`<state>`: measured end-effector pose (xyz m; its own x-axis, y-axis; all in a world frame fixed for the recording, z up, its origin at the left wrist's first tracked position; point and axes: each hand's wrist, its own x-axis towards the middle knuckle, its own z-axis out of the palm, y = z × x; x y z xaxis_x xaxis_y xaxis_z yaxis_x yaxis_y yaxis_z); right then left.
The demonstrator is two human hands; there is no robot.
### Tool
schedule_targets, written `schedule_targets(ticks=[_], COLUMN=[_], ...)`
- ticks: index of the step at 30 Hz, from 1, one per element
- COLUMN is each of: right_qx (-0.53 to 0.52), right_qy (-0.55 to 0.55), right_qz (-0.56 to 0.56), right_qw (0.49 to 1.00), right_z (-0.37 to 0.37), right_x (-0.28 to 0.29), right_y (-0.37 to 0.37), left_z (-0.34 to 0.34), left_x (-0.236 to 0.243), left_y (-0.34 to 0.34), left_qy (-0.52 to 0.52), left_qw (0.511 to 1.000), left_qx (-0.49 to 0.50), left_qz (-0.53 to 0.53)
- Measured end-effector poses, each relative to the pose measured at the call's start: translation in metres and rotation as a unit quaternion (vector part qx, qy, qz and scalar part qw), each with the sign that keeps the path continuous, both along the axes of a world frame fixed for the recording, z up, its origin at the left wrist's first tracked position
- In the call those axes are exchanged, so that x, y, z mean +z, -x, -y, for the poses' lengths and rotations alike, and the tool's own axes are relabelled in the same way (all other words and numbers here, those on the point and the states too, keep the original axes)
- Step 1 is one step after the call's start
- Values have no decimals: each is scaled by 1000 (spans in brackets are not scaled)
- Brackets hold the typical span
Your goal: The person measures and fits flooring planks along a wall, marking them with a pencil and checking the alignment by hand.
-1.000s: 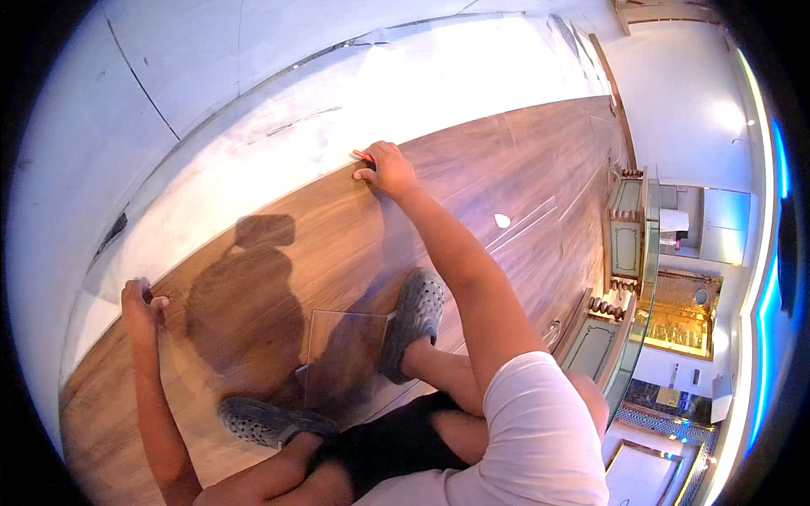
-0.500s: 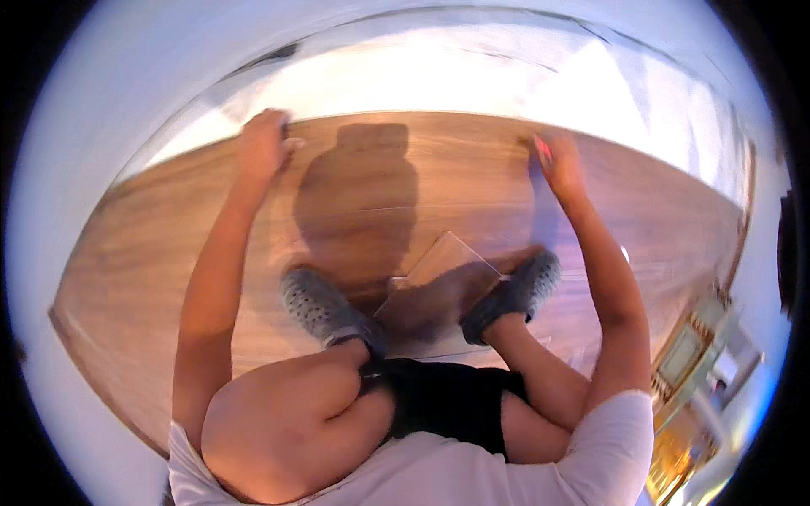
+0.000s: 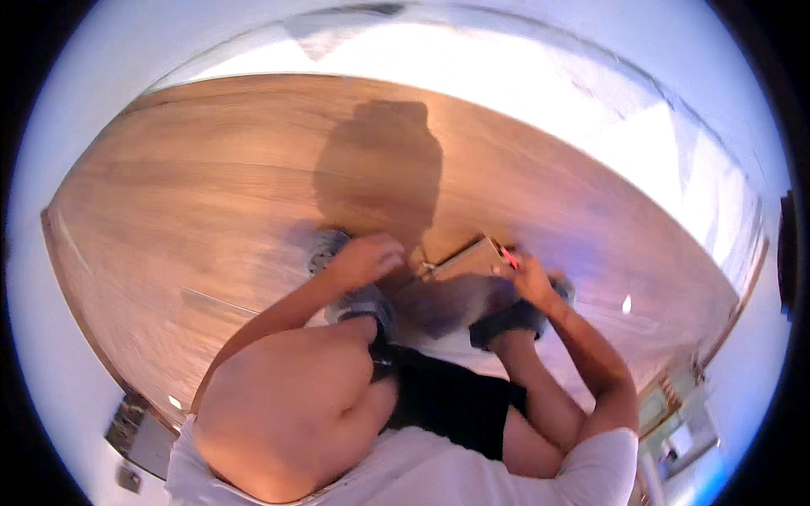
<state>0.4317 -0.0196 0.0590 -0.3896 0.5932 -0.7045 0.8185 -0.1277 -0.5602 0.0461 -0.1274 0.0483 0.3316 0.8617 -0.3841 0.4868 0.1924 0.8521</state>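
My left hand [image 3: 371, 255], blurred by motion, is over my left shoe [image 3: 329, 249], beside a small wood-look board piece [image 3: 467, 266] lying between my feet; whether its fingers hold anything is unclear. My right hand [image 3: 527, 280] grips a small red tool [image 3: 510, 258] at the board's right end, just by my right shoe [image 3: 506, 325]. One edge of the board shows dark and seems slightly raised. A broad head-shaped shadow falls on the laminate floor [image 3: 211, 169] beyond it.
A white, brightly lit strip [image 3: 472, 63] runs along the far edge of the laminate, beside a pale wall [image 3: 76, 101]. Small white scraps [image 3: 626, 304] lie on the floor. Wooden furniture [image 3: 666, 396] stands at the lower right; a dark object [image 3: 131, 422] is at the lower left.
The view has swung round. Both my hands have come in from the laminate's far edge toward the board piece between my feet, and that piece now appears shifted, with a dark edge showing.
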Motion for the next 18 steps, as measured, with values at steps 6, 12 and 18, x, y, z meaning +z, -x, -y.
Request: schedule_targets(ticks=[6, 12, 18], right_qx=[-121, -213, -290], right_qy=[98, 44, -37], right_qz=[-73, -135, -220], right_qw=[985, 967, 931], right_z=[-30, -113, -167], right_x=[8, 25, 12], right_y=[26, 88, 234], left_z=[-14, -26, -88], left_x=[14, 2, 13], left_y=[17, 83, 164], left_qy=[84, 227, 75], left_qw=[996, 854, 878], left_qx=[8, 339, 408], left_qz=[36, 323, 237])
